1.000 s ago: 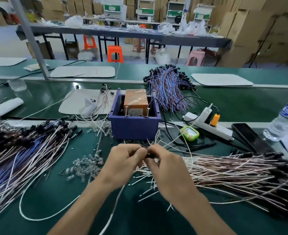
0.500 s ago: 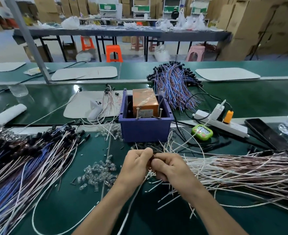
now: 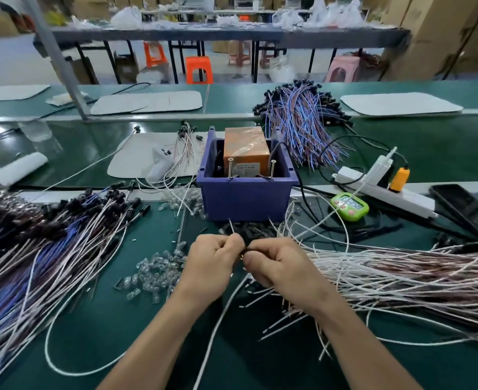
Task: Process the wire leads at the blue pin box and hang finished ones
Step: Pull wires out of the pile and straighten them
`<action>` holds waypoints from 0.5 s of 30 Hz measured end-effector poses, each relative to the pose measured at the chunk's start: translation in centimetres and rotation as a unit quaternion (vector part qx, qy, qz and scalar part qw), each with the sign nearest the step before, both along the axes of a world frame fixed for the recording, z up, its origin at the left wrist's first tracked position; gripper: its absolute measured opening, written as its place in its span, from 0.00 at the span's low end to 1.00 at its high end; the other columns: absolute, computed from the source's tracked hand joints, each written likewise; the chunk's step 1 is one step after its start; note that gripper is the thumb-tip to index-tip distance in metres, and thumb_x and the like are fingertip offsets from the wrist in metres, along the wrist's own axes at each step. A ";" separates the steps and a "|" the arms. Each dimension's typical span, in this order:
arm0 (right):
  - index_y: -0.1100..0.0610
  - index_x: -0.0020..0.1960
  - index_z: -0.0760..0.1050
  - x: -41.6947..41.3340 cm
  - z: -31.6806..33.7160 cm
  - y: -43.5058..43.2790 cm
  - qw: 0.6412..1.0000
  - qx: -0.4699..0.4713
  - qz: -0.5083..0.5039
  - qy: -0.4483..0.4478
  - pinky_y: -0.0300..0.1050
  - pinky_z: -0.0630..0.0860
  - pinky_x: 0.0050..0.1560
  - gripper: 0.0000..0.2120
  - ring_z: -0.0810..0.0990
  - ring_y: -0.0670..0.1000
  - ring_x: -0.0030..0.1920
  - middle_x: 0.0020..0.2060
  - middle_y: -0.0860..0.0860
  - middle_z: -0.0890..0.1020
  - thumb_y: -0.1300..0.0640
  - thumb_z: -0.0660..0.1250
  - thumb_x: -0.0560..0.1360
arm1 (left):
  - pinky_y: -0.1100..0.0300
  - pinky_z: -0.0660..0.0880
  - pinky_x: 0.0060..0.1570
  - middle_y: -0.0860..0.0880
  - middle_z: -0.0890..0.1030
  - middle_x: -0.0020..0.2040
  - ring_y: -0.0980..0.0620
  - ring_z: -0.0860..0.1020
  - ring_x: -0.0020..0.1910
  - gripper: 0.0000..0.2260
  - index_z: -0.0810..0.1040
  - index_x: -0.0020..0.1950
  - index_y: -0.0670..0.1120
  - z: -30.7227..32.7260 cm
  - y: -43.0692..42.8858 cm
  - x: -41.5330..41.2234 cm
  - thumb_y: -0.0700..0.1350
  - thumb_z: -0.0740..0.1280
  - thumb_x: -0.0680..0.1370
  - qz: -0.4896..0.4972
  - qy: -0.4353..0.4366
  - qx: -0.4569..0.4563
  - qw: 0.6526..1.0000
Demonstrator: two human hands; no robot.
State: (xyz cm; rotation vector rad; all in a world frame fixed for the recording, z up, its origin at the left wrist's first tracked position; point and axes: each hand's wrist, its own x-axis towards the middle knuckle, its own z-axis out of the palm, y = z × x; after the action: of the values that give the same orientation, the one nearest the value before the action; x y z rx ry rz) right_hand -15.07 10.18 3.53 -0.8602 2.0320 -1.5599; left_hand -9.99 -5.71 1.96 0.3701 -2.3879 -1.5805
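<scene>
My left hand [image 3: 214, 266] and my right hand [image 3: 277, 264] meet just in front of the blue pin box [image 3: 246, 195], thumbs almost touching. Both pinch one white wire lead [image 3: 218, 325]; its thin bare ends stick up above my left fingers, and the rest trails down between my forearms. A small dark part sits between my fingertips, mostly hidden. The box holds an orange block [image 3: 246, 152], with two upright metal pins [image 3: 272, 169] at its near wall. Unworked white leads [image 3: 401, 277] fan out on the right. Leads with black caps [image 3: 49, 243] lie heaped on the left.
Small clear plastic pieces [image 3: 153, 273] lie scattered left of my left hand. A green timer [image 3: 349, 206], a white power strip [image 3: 384, 190] and a black phone [image 3: 462, 209] sit right of the box. A blue and brown wire bundle [image 3: 302, 128] lies behind it.
My hands have stayed together on the lead, shifting slightly. The view has moved closer and tilted, so the box sits nearer the middle.
</scene>
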 end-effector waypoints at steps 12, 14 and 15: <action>0.53 0.39 0.76 1.6 -1.4 0.1 0.977 0.028 -0.111 0.177 0.43 0.68 0.32 0.14 0.73 0.48 0.31 0.31 0.49 0.78 0.47 0.66 0.79 | 0.64 0.55 0.27 0.54 0.61 0.22 0.54 0.56 0.22 0.26 0.62 0.22 0.50 -0.1 -1.9 -0.5 0.41 0.62 0.80 0.065 -0.024 0.114 0.991; 0.51 0.39 0.77 1.6 -1.3 0.1 0.982 0.014 -0.110 0.153 0.43 0.69 0.31 0.13 0.72 0.46 0.29 0.30 0.48 0.78 0.46 0.66 0.80 | 0.64 0.56 0.26 0.53 0.62 0.24 0.54 0.57 0.23 0.22 0.63 0.24 0.51 0.4 -2.2 -0.1 0.44 0.63 0.78 0.068 0.008 0.129 0.989; 0.51 0.39 0.76 1.5 -1.2 -0.1 0.984 0.012 -0.108 0.142 0.43 0.69 0.31 0.14 0.71 0.45 0.28 0.28 0.48 0.77 0.48 0.66 0.80 | 0.63 0.58 0.26 0.51 0.63 0.25 0.53 0.59 0.24 0.19 0.64 0.26 0.50 0.7 -2.0 0.1 0.46 0.63 0.77 0.061 0.028 0.129 0.989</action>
State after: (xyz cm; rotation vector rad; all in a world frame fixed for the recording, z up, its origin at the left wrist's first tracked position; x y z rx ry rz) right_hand -13.58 10.09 2.29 -0.9227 2.4116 -1.5960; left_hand -9.86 -7.72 2.66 0.5058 -2.0799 -1.8206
